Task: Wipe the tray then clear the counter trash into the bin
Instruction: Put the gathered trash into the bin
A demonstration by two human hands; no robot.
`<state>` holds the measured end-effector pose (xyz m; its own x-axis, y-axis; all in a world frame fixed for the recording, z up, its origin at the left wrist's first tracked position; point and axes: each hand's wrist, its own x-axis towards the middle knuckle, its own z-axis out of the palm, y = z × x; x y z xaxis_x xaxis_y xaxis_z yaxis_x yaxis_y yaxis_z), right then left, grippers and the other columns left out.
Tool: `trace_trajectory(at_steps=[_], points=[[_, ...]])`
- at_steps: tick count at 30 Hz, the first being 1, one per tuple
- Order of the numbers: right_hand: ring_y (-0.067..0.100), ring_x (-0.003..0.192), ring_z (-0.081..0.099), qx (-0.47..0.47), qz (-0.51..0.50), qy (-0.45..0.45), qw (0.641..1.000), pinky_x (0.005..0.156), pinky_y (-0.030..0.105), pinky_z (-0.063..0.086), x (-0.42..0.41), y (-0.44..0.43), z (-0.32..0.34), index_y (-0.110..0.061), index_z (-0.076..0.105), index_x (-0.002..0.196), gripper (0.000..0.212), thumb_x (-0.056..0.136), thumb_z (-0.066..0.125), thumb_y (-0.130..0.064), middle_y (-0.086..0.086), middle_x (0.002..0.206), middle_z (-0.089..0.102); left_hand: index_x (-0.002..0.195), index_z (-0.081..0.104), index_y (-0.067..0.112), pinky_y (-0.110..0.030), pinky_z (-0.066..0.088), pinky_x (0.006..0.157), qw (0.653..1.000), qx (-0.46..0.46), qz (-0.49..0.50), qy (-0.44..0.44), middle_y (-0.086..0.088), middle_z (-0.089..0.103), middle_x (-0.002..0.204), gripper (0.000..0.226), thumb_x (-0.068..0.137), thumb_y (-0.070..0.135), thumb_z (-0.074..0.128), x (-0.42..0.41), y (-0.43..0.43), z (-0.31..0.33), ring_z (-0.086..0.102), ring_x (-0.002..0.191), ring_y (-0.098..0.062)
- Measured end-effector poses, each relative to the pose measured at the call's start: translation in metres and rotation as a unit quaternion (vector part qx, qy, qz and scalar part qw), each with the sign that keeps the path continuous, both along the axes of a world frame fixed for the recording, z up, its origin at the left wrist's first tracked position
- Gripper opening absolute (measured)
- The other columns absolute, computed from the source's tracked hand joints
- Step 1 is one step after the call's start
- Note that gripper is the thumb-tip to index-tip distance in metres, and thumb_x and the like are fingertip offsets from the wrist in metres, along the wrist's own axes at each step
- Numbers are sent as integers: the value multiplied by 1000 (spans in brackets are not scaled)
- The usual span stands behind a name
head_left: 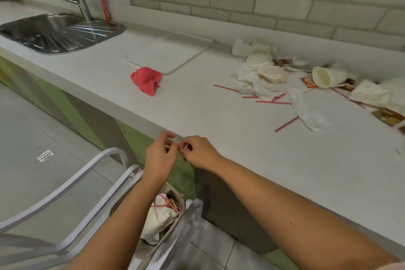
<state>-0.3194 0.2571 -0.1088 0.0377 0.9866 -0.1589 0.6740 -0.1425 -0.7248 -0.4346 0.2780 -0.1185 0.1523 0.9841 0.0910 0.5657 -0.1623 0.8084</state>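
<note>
My left hand and my right hand meet at the counter's front edge, directly above the bin. Their fingertips pinch a small thin scrap between them; what it is stays unclear. The bin on the floor holds crumpled paper and red straws. A white tray lies flat on the counter, with a crumpled red cloth at its near corner. Trash is piled at the right: paper cups, napkins, red straws and wrappers.
A steel sink with a faucet sits at the far left of the counter. A white chair frame stands on the floor left of the bin. A plastic bag hangs beside the bin. A brick wall backs the counter.
</note>
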Motion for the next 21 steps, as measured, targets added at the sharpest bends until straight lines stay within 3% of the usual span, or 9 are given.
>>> trace_trajectory(at_steps=[2, 7, 14, 18, 21], points=[[21, 82, 56, 19, -27, -23, 999, 73, 30, 45, 20, -11, 12, -8, 65, 90, 18, 91, 48, -15, 12, 99, 67, 107, 59, 13, -18, 41, 58, 999, 22, -26, -15, -2, 61, 88, 18, 93, 13, 49, 24, -5, 10, 59, 70, -12], [22, 89, 62, 43, -118, -78, 989, 79, 32, 52, 79, -51, 36, -12, 67, 101, 21, 94, 48, -20, 6, 104, 68, 103, 61, 11, -11, 37, 59, 994, 58, -87, -40, 1, 61, 89, 17, 93, 11, 48, 97, -29, 30, 53, 71, -12], [27, 89, 63, 30, -250, -138, 958, 64, 28, 43, 170, -126, 48, -12, 65, 103, 26, 94, 42, -18, 8, 97, 68, 101, 61, 12, -6, 37, 61, 969, 76, -233, -34, -1, 56, 100, 14, 93, 16, 51, 202, -84, 38, 51, 75, -4], [23, 101, 57, 21, -325, -152, 933, 72, 30, 44, 218, -171, 48, -16, 62, 111, 24, 92, 49, -19, 5, 112, 57, 109, 59, 16, -6, 35, 63, 950, 54, -306, -18, 0, 44, 112, 18, 92, 20, 52, 254, -120, 41, 49, 73, -6], [23, 114, 47, 13, -376, -172, 910, 85, 32, 46, 252, -204, 47, -19, 59, 115, 25, 91, 54, -22, 6, 120, 48, 114, 57, 16, -16, 42, 79, 936, 39, -350, -3, -4, 40, 124, 22, 92, 18, 52, 285, -146, 45, 51, 84, -13]])
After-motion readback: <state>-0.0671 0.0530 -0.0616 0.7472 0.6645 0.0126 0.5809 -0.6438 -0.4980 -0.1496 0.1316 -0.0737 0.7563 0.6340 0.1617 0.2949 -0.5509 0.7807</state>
